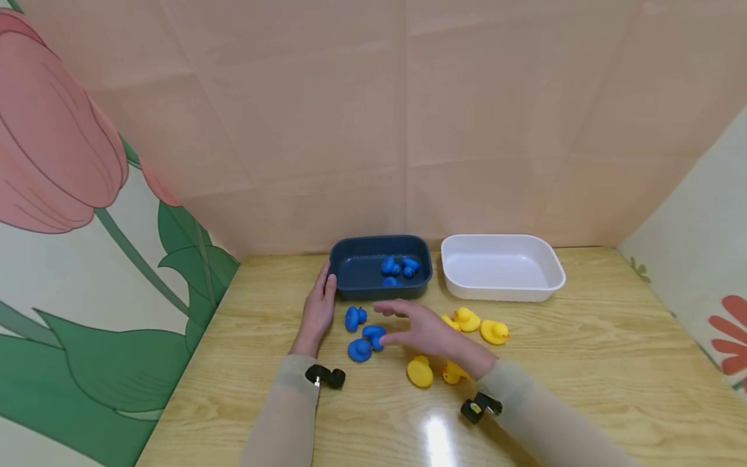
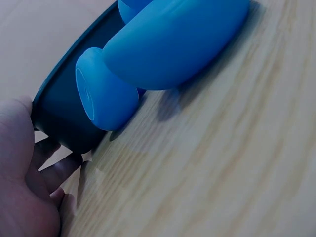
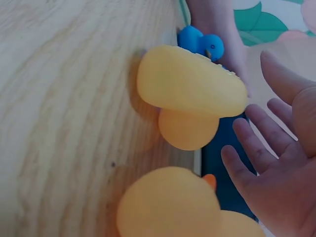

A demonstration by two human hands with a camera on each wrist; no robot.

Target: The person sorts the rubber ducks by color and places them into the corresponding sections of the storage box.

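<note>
My left hand (image 1: pixel 320 305) rests against the left end of a dark blue tub (image 1: pixel 382 293), its fingers along the outer wall. Several blue rubber ducks (image 1: pixel 390 266) lie inside that tub, toward its right half. In front of it on the table are three more blue ducks, one of them a blue duck (image 1: pixel 353 318) near the tub's wall. Above the table, just right of these, hovers my right hand (image 1: pixel 423 327), fingers spread and nothing held. Yellow rubber ducks (image 1: pixel 495 332) lie around the right forearm, partly hidden by it. The right wrist view shows a yellow duck (image 3: pixel 190 84) tipped over close by.
A white tub (image 1: pixel 503 293) with nothing in it stands right of the dark one, near the wall. Another yellow duck (image 1: pixel 420 372) lies on its side toward the front. The wooden table (image 1: pixel 607 376) meets a pink cloth backdrop (image 1: pixel 408 130) behind the tubs.
</note>
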